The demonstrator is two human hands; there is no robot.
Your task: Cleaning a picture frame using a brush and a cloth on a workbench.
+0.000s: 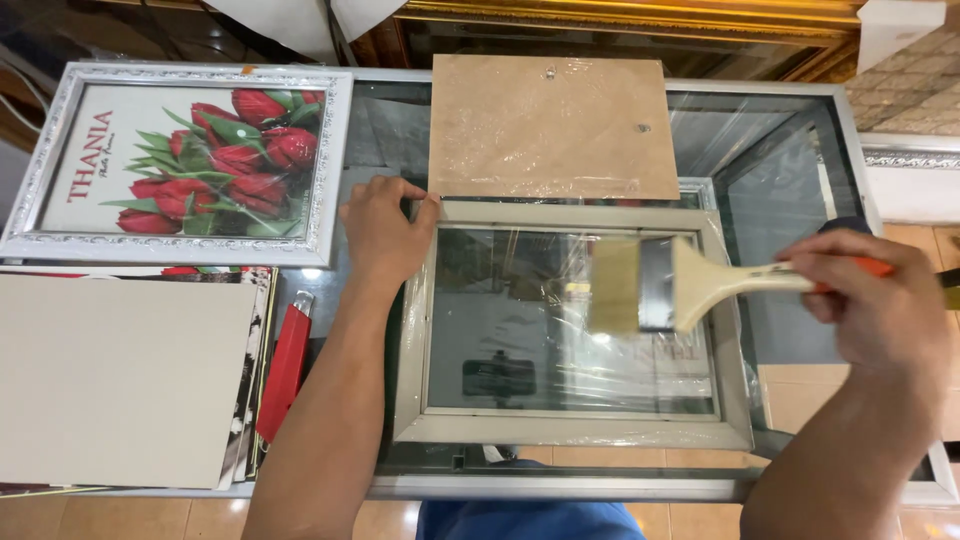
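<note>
i look down on a glass-topped work table (770,140). in the centre of the frame lies a pale grey rectangular picture frame with a glass pane under clear plastic film (572,432). my left hand (385,232) rests on the frame's upper left corner, fingers curled over the edge, pressing rather than gripping. my right hand (872,300), at the right edge of the frame, is closed around the orange handle of a wide flat paintbrush with pale bristles (650,285); the bristles hang over the upper middle of the pane, well left of my grip. i cannot tell if they touch the glass. just above the frame lies a brown hardboard backing panel (552,125). in the upper left sits a silver ornate frame showing red tulips (180,160). at lower left is a stack of grey card sheets (120,380), with a red utility knife (284,372) beside it.
</note>
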